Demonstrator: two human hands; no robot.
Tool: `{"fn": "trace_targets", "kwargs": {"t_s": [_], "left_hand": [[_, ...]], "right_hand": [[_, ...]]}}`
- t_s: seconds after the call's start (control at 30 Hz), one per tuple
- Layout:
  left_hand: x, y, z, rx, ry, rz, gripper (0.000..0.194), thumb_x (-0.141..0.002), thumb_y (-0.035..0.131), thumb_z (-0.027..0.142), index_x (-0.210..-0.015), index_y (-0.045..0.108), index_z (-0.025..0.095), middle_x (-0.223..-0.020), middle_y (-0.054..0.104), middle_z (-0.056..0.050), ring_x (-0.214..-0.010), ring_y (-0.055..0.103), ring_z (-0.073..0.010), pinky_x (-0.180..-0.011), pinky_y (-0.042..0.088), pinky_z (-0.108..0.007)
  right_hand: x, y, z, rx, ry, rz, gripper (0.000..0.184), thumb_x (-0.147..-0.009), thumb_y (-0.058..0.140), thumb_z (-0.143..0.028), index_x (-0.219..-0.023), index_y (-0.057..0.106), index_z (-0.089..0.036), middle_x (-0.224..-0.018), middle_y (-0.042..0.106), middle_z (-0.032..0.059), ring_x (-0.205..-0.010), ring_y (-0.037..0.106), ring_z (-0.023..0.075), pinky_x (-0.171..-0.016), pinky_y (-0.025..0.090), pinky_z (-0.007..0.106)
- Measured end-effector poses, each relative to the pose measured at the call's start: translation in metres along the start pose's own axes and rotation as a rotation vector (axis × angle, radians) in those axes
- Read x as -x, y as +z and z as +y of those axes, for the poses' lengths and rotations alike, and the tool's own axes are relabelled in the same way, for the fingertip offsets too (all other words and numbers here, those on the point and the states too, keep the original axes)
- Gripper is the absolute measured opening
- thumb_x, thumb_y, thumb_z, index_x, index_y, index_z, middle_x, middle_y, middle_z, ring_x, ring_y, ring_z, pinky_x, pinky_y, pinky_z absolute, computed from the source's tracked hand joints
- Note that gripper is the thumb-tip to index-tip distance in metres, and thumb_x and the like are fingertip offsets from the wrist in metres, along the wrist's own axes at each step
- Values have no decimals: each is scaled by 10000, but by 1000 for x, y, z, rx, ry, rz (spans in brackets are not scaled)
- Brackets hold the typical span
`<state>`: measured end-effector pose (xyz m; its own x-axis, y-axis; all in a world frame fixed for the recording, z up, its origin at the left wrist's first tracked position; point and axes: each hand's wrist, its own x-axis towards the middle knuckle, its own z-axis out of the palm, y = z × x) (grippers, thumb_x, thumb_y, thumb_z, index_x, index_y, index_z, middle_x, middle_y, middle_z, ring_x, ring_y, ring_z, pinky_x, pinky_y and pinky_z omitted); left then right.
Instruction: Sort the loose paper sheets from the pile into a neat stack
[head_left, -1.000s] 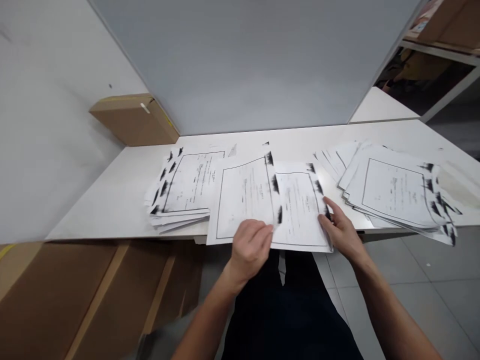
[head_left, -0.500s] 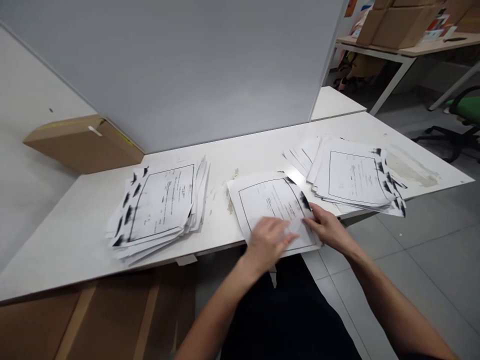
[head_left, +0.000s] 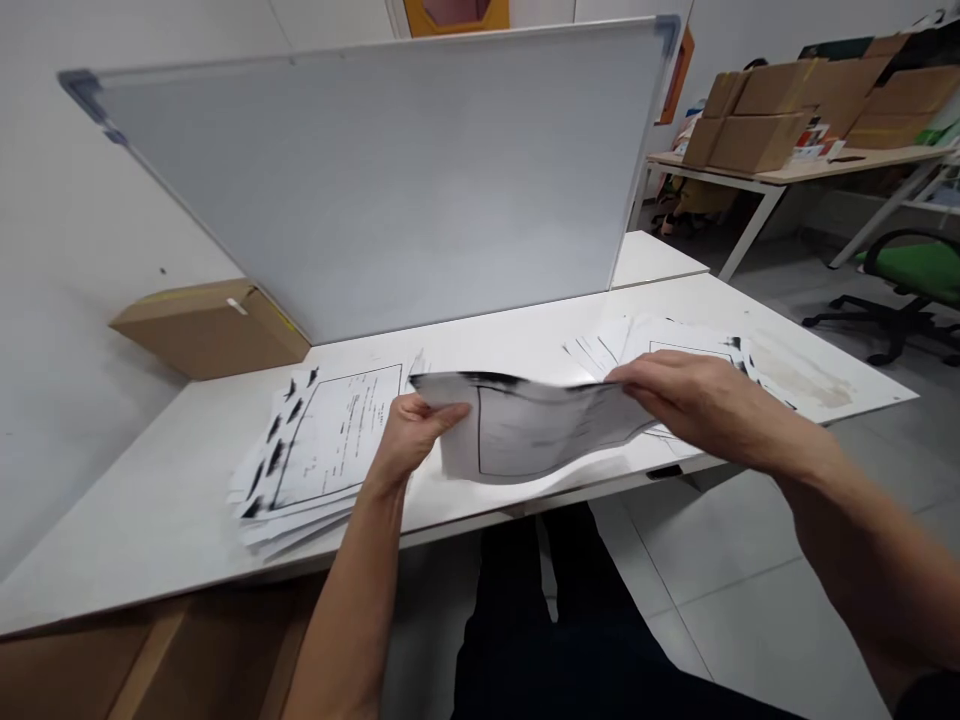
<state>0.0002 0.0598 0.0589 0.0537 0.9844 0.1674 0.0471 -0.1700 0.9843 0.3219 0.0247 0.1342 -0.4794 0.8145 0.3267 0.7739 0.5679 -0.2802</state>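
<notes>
A printed paper sheet point(head_left: 540, 430) with a black border line and a dark smudged edge is held up above the desk, bent and slightly blurred. Whether it is one sheet or several I cannot tell. My left hand point(head_left: 412, 430) pinches its left end, thumb on the near face. At the right end, my right hand point(head_left: 682, 400) grips the upper corner. Left of my left hand lies a stack of printed papers point(head_left: 330, 440) with black smudges along its edge. Behind my right hand, a second fanned stack of papers point(head_left: 686, 335) is partly hidden.
The white desk point(head_left: 180, 500) runs across the view, its front edge close to my legs. A whiteboard point(head_left: 390, 190) stands at the back, beside a cardboard box point(head_left: 225, 330). Further right are a table with boxes point(head_left: 757, 140) and a green chair point(head_left: 915, 270).
The paper has been lifted from the desk and tipped up. My left hand has moved left to its far end, my right hand up to the corner. The view has tilted upward.
</notes>
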Motion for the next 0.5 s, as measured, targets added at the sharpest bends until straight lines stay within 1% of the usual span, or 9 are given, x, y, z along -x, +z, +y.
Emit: {"fn": "trace_targets", "kwargs": {"t_s": [0.03,0.07,0.1,0.2,0.3,0.33,0.4,0.5], "left_hand": [[4,-2,-6,46,16,96,251,-586,770,338,-733,714,143,-793,716,-67,-756,658,-231,-730,531,-363],[8,-4,-13,80,32,165,256,-575,778,329,-741,714,144,-799,718,-62,-754,659,-225,-727,534,-357],[12,-6,-20,103,39,207,271,-567,782,324,-757,713,143,-808,719,-61,-757,660,-222,-724,536,-353],[22,-8,-39,133,-4,226,344,-570,779,339,-835,701,132,-832,718,-79,-770,662,-224,-709,540,-349],[29,-8,-50,115,-41,225,419,-594,763,353,-941,677,135,-905,710,-99,-824,659,-238,-728,535,-361],[31,-7,-52,99,-35,235,411,-602,757,351,-944,677,137,-917,708,-100,-840,656,-240,-742,532,-364],[33,-6,-51,64,7,271,342,-609,753,339,-879,691,138,-891,711,-89,-839,653,-231,-763,524,-355],[33,-5,-46,36,83,331,246,-589,765,320,-745,699,141,-784,711,-54,-771,652,-206,-740,527,-326]], "right_hand": [[-4,2,7,-45,45,15,249,-852,466,-321,-1022,632,-246,-912,658,48,-824,586,216,-721,446,338],[-8,6,14,-108,90,22,237,-832,510,-362,-996,634,-245,-902,657,43,-810,587,211,-721,447,334],[-11,11,21,-192,126,25,236,-808,549,-396,-961,637,-240,-885,657,38,-799,587,204,-720,449,327],[-14,39,39,-494,198,1,278,-756,612,-455,-884,636,-209,-870,657,39,-819,590,199,-740,455,314],[-9,72,45,-728,286,-2,334,-732,636,-469,-921,636,-194,-901,658,47,-846,592,209,-748,458,312],[-7,81,45,-774,321,22,344,-726,642,-472,-927,640,-193,-898,660,45,-849,592,213,-744,459,312],[-4,94,43,-816,387,115,335,-721,644,-474,-901,654,-191,-873,664,36,-850,591,218,-743,456,314],[-4,100,43,-791,443,273,284,-724,646,-458,-818,671,-191,-831,665,21,-828,591,213,-749,448,316]]}}
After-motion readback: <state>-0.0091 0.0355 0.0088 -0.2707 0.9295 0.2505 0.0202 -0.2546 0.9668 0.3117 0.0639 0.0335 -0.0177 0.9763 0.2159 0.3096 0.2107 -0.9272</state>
